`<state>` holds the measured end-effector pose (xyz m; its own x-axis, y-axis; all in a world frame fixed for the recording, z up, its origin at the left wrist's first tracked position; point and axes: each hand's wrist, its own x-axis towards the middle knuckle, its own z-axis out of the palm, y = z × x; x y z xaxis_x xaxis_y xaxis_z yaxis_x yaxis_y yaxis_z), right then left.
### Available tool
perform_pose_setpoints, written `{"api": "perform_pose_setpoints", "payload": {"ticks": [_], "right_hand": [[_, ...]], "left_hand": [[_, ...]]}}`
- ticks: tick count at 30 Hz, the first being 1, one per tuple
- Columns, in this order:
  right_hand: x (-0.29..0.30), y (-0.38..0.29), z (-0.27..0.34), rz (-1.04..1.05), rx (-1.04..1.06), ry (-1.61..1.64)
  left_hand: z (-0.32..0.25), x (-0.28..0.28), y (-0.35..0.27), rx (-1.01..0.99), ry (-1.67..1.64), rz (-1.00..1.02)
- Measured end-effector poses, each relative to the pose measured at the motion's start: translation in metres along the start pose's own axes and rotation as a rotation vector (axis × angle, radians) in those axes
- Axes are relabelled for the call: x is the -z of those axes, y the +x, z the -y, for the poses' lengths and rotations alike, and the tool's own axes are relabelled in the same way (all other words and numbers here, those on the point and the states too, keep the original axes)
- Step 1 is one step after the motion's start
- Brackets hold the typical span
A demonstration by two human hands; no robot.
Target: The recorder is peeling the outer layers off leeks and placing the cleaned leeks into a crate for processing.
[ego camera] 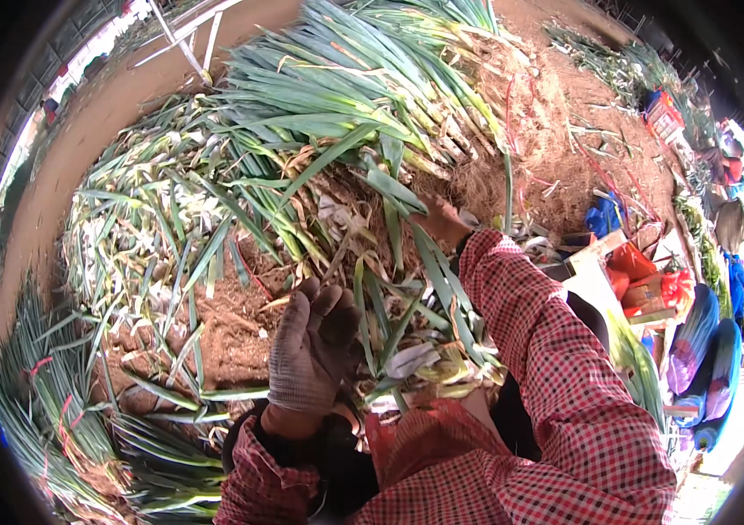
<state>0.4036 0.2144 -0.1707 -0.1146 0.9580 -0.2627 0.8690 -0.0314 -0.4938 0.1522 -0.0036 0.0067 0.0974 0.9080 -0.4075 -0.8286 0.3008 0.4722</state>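
Note:
My left hand (316,341) wears a grey knitted glove with dark fingertips, its fingers curled upward at the root end of a leek or large green onion stalk (339,256); whether it grips the stalk cannot be told. My right hand (439,220), bare as far as it shows, reaches to long green leaves (395,190) just below the big pile of green onions (359,98); its fingers are partly hidden by the leaves. Loose leaves (437,269) hang beneath it. Peeled, pale outer leaves (414,359) lie in front of my body.
A heap of stripped leaves (142,216) spreads at the left over brown soil (234,341). Bundles of green onions with red ties (57,400) lie at the lower left. At right are a blue bag (605,215), orange-red bags (648,285) and rolled blue netting (693,341). People work far right.

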Motion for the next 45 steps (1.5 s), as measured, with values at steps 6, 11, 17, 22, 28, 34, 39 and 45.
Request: {"api": "perform_pose_setpoints", "payload": {"ticks": [6, 11, 17, 22, 28, 34, 39, 45], "right_hand": [[0.007, 0.089, -0.050, -0.194, -0.112, -0.164], [0.000, 0.109, -0.042, -0.104, -0.259, -0.152], [0.007, 0.099, -0.044, 0.010, -0.146, -0.363], [0.026, 0.059, -0.027, 0.112, 0.383, -0.006], [0.076, -0.062, 0.060, 0.680, -0.046, 0.583], [0.097, -0.244, 0.141, 0.912, 0.093, 0.868], [0.081, -0.273, 0.135, 0.650, 0.454, 0.399], [0.047, -0.215, 0.104, 0.070, 0.948, -0.103]], "left_hand": [[0.008, 0.033, 0.031, 0.096, 0.037, -0.294], [0.009, 0.019, 0.030, 0.136, 0.020, -0.249], [0.015, 0.016, 0.031, 0.106, 0.047, -0.198], [0.011, 0.023, 0.043, -0.050, 0.203, -0.201], [-0.004, 0.038, 0.080, -0.313, 0.372, -0.221], [-0.024, 0.073, 0.101, -0.367, 0.243, -0.175], [-0.059, 0.067, 0.066, -0.564, 0.379, -0.167], [-0.070, 0.068, 0.050, -0.436, 0.213, 0.379]]}}
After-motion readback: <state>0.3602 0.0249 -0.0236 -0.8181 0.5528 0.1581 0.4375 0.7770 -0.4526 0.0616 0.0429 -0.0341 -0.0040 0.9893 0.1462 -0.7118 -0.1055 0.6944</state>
